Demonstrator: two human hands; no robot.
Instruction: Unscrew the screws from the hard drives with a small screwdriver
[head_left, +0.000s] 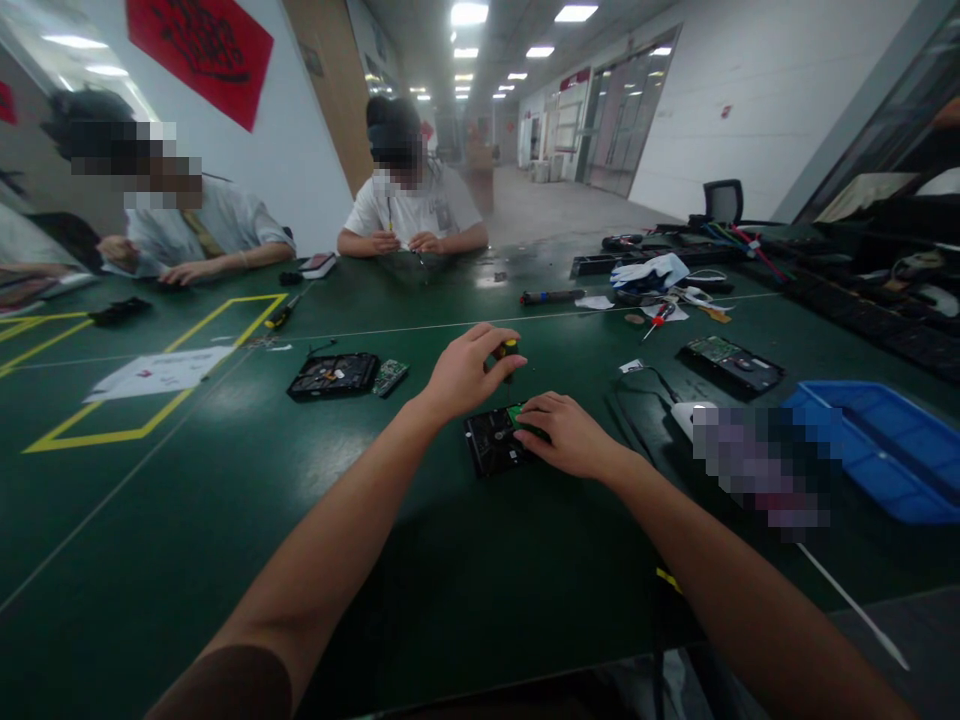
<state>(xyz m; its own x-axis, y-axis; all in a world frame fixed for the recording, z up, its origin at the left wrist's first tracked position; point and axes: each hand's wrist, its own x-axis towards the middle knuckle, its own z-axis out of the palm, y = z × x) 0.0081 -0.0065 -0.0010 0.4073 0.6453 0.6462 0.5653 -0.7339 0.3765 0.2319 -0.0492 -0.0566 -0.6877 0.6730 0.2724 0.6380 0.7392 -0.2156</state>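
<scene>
Before me on the green table lies a black hard drive (pixel 491 443) with a green circuit board at its far right part. My left hand (pixel 469 370) is closed around a screwdriver (pixel 511 349) with a yellow and black handle, held upright above the drive's far edge. Its tip is too small to make out. From the right, my right hand (pixel 566 432) grips the drive, fingers bent over the board and the right side. Over to the left are another opened hard drive (pixel 334 375) and a loose circuit board (pixel 390 377).
A third hard drive (pixel 731 365) sits at the right, near a blue tray (pixel 892 450) and a partly blurred device with a cable. Farther back are a red screwdriver (pixel 660 318), gloves (pixel 649 272) and a dark cylindrical tool (pixel 553 297). Two co-workers sit across the table.
</scene>
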